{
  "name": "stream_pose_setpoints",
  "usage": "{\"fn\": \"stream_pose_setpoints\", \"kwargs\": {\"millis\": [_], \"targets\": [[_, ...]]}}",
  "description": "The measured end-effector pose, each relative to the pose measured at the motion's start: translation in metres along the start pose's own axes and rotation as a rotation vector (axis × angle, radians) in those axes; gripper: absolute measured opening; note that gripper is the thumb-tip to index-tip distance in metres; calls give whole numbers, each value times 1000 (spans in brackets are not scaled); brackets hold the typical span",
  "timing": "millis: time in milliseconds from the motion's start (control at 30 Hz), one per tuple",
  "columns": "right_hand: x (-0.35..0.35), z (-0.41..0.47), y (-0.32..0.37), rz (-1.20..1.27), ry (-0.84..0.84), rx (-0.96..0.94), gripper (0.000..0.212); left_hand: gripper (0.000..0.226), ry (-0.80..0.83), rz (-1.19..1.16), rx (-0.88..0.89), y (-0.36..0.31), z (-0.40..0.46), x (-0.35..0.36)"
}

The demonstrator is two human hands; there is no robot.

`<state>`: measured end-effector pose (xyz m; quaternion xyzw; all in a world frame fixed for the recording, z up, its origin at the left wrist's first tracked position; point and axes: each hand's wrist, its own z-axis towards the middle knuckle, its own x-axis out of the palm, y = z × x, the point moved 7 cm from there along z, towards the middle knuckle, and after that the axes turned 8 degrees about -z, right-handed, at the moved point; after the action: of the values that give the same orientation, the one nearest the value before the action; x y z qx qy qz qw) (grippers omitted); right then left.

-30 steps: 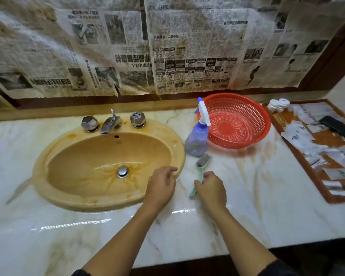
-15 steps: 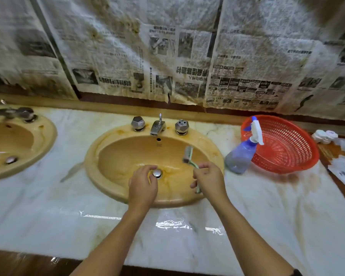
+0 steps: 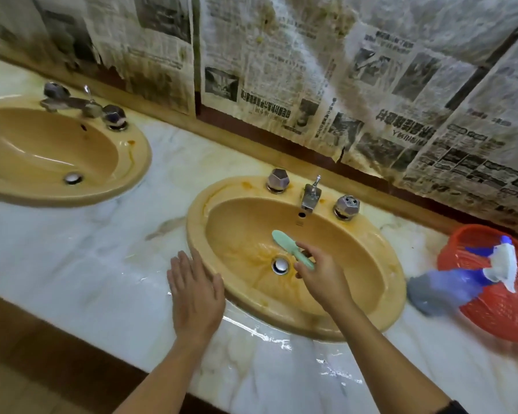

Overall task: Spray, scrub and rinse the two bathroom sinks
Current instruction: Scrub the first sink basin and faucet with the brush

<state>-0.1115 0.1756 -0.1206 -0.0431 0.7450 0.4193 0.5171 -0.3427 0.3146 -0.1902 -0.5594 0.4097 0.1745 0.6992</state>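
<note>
Two yellow oval sinks are set in a marble counter. The right sink (image 3: 380,252) is stained brown around its drain (image 3: 280,265). Over its bowl my right hand (image 3: 320,276) grips a green scrub brush (image 3: 287,243) by the handle, its head pointing up-left above the drain. My left hand (image 3: 196,291) lies flat with straight fingers on the counter at the sink's left rim. The left sink (image 3: 126,162) stands apart at the upper left. A purple spray bottle (image 3: 449,286) with a white trigger leans against a red basket.
The red plastic basket (image 3: 503,312) sits at the right edge of the marble counter (image 3: 102,252). Each sink has a chrome faucet with two knobs; the right faucet (image 3: 311,195) is just behind the brush. Stained newspaper covers the wall behind.
My right hand lifted the brush off the counter and carried it over the right sink's bowl. My left hand moved from the bowl to the counter, fingers flattened. The view swung left, showing the second sink.
</note>
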Motion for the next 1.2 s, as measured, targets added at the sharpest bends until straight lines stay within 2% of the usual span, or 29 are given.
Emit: {"fn": "stream_pose_setpoints", "kwargs": {"millis": [100,167,233,333,433,533,667,700,833,1000,1133,1200], "targets": [[12,19,-20,-122,104,41,48,77,8,40,12,1,0,5],[19,34,-29,-304,156,-11,48,78,-3,52,11,1,2,7],[23,52,-35,-466,162,-64,50,76,-18,66,35,0,3,8],[28,78,-40,-564,139,-133,47,76,-43,84,60,1,4,10],[36,94,-43,-645,113,-307,42,77,-46,100,64,1,5,11],[36,103,-47,-597,51,-513,40,77,-45,103,70,0,6,13],[7,120,-46,-492,-203,-658,39,78,-53,87,79,1,7,13],[6,121,-51,-515,-201,-663,40,79,-52,87,81,1,7,13],[27,118,-72,-725,13,-621,39,79,-55,89,83,2,8,13],[-2,133,-62,-521,-220,-651,40,79,-63,86,84,2,9,12],[20,118,-75,-759,-28,-713,44,78,-66,92,85,2,9,13],[12,125,-66,-715,-97,-708,44,79,-65,100,84,2,9,13]]}}
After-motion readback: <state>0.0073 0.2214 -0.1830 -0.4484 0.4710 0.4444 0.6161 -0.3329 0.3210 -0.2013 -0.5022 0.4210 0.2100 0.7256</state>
